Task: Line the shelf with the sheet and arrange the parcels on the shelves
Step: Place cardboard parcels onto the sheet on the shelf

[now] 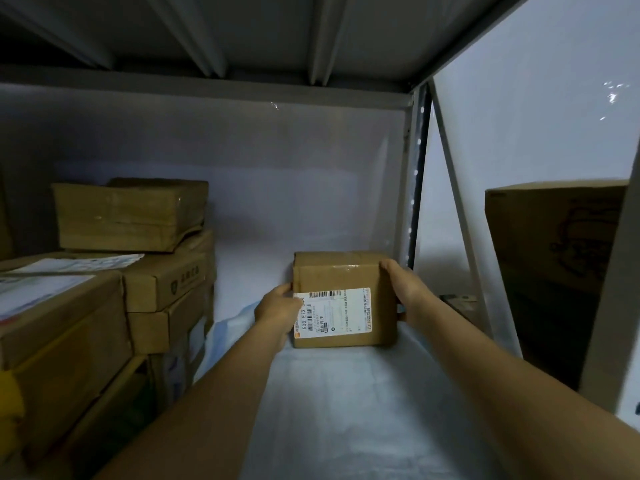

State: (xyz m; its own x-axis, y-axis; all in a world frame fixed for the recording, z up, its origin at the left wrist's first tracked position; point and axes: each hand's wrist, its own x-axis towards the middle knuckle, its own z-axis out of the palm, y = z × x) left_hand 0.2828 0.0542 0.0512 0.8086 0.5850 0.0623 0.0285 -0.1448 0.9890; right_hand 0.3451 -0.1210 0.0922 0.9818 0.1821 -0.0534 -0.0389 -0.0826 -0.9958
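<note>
While both arms reach deep into the shelf bay, a small cardboard parcel (344, 299) sits on the pale sheet (346, 410) that covers the shelf floor, toward the back right corner and close to the grey upright post (415, 181). Its white shipping label (334, 313) faces the camera, barcode along the top. The left hand (278, 313) holds the parcel's left side, fingers curled round the edge and partly over the label. The right hand (403, 292) grips the upper right corner, fingers wrapped over the top edge and the thumb seemingly down the right side, though the light is dim there. So the parcel is held between the two hands, its base resting on the sheet or just above it; hard to say which. Out to the left, a stack of brown boxes (104, 306) fills that side of the shelf, with a flatter dented box (130, 214) on top and papers (76, 265) lying across a lower lid. Overhead runs the ribbed underside of the next shelf (259, 32). Off to the right, beyond the slanted brace, a large carton (554, 237) stands in the neighbouring bay.
</note>
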